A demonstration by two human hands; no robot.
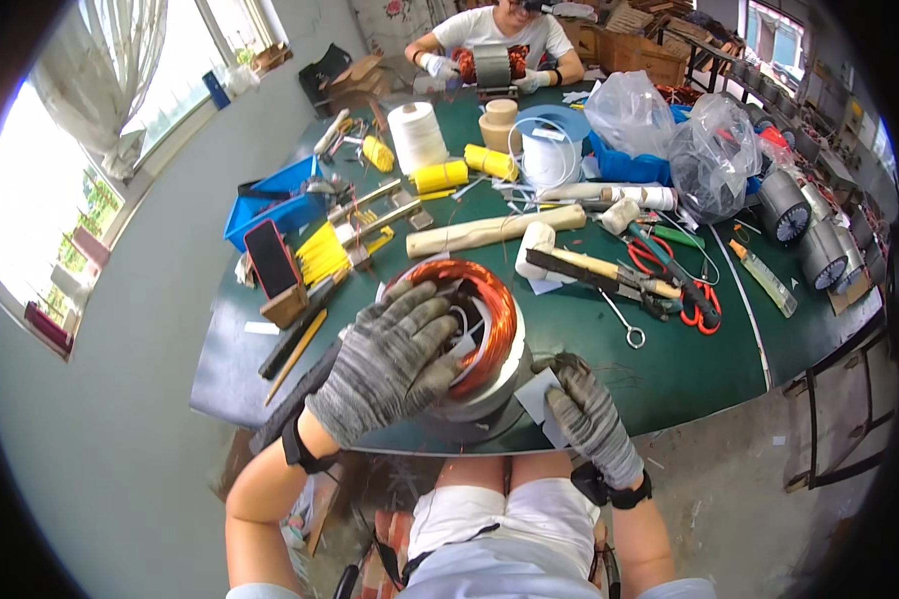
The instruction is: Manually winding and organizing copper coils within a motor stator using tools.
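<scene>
A motor stator (479,394) with a ring of copper windings (502,324) stands upright at the table's near edge. My left hand (390,354), in a grey knit glove, lies over the windings' left side with its fingers stretched out flat. White strips show inside the ring beside my fingertips. To the right of the stator, my right hand (591,414), gloved alike, pinches a small white sheet of insulating paper (537,393) between thumb and fingers. Some thin dark wires lie just above that hand.
Mallets (536,248), red-handled scissors (704,307), a wooden rod (494,232) and a tube (764,280) lie beyond the stator. A phone (272,258) leans at left near a blue bin (275,200). Spools (417,138) stand farther back. A co-worker (509,40) handles another stator across the table.
</scene>
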